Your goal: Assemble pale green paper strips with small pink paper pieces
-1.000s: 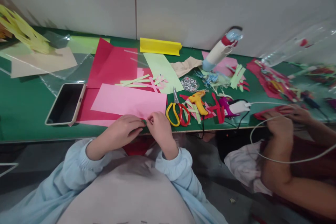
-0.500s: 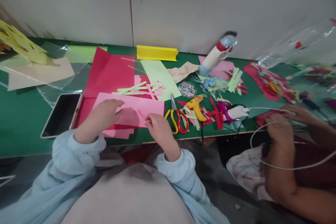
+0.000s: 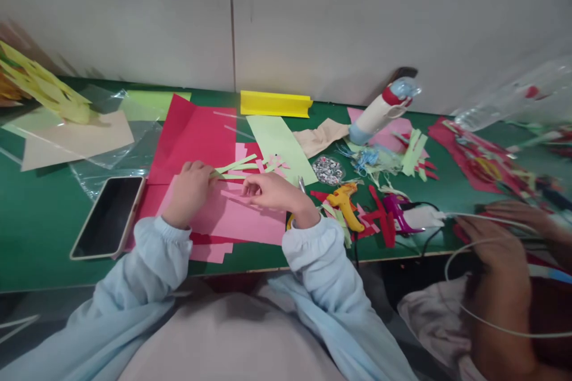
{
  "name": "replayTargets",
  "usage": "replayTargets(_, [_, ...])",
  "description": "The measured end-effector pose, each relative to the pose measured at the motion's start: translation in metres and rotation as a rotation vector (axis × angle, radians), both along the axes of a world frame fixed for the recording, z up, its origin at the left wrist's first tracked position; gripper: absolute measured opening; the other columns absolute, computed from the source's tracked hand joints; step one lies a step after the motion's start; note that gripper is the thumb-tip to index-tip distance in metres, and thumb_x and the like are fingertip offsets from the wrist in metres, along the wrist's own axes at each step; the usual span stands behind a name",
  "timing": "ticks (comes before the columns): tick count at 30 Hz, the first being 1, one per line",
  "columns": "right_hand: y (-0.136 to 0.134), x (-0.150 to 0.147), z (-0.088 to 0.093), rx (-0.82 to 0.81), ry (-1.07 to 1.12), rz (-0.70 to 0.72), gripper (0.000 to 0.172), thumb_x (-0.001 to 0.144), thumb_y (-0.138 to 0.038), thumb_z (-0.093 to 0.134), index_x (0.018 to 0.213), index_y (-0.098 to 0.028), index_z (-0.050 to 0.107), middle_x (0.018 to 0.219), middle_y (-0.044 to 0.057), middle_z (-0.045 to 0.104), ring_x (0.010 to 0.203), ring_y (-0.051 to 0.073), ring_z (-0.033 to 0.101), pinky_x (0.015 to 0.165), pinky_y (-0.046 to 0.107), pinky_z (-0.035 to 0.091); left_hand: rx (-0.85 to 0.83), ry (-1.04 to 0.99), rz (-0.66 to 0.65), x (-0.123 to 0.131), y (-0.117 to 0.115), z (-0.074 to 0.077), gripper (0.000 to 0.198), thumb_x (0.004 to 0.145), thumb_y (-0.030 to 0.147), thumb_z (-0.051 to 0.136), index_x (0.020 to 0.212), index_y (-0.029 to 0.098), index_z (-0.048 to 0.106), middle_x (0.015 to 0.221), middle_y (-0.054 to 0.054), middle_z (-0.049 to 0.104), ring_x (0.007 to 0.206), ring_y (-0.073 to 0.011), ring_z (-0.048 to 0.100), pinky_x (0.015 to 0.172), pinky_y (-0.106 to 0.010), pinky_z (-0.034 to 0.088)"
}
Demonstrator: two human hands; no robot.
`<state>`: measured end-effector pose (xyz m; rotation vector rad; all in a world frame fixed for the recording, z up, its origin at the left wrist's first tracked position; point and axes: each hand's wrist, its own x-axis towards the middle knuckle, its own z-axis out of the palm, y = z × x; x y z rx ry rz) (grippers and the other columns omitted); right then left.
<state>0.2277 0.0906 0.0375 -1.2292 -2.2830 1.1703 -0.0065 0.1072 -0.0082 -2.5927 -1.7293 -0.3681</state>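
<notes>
– What is the left hand (image 3: pixel 190 187) on?
– A thin, flat strip of pale green paper (image 3: pixel 232 165), its fingers pinched together on the near end; it lies just beyond the smooth pink sheet (image 3: pixel 243 220)

– And the right hand (image 3: pixel 272 191)?
– Over that pink sheet, fingers loosely apart, pointing toward the strip, holding nothing I can make out

– Around the sheet?
– Left of it a glossy black phone (image 3: pixel 107 216); right of it a yellow glue gun (image 3: pixel 346 205); under it matte red paper (image 3: pixel 194 137) on the green worktop (image 3: pixel 40 250)
</notes>
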Motion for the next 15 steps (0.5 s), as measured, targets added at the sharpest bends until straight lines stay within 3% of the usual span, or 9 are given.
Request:
replayTargets(4, [0.017, 0.001, -0.015, -0.263, 0.194, 0.074, 0.014, 0.076, -0.015, 0.063, 0.089, -0.019, 0.062, 0.081, 0.000, 0.068, 0.066, 0.013, 0.064, 0.061, 0.025, 0.048, -0.020, -0.153, 0.052, -0.003, 0.003, -0.003, 0.026, 0.089, 0.023, 0.046, 0.086, 0.015, 0.070, 0.091, -0.015, 0.070, 0.091, -0.0311, 0.062, 0.089, -0.047, 0.046])
replayTargets(8, [0.023, 0.006, -0.027, -0.306, 0.278, 0.083, 0.014, 0.075, -0.024, 0.069, 0.086, -0.018, 0.062, 0.079, 0.001, 0.067, 0.069, 0.014, 0.064, 0.064, 0.027, 0.051, -0.031, -0.275, 0.142, -0.006, 0.004, 0.000, 0.018, 0.088, 0.028, 0.052, 0.082, 0.018, 0.067, 0.092, -0.012, 0.071, 0.092, -0.0282, 0.065, 0.086, -0.041, 0.049])
replayTargets(11, [0.024, 0.009, -0.026, -0.340, 0.365, 0.066, 0.017, 0.074, -0.025, 0.072, 0.085, -0.018, 0.062, 0.080, 0.001, 0.067, 0.066, 0.013, 0.063, 0.064, 0.027, 0.051, -0.048, -0.375, 0.233, -0.008, 0.000, 0.007, 0.019, 0.089, 0.035, 0.054, 0.091, 0.020, 0.066, 0.093, -0.007, 0.074, 0.086, -0.0230, 0.068, 0.073, -0.032, 0.051])
replayTargets(15, [0.024, 0.013, -0.020, -0.369, 0.437, 0.044, 0.019, 0.070, -0.023, 0.076, 0.083, -0.017, 0.063, 0.078, 0.001, 0.066, 0.065, 0.011, 0.061, 0.063, 0.025, 0.051, -0.275, -0.870, 0.356, -0.011, -0.005, 0.015, 0.027, 0.081, 0.044, 0.068, 0.093, 0.020, 0.067, 0.084, -0.004, 0.075, 0.074, -0.0189, 0.070, 0.071, -0.029, 0.054])
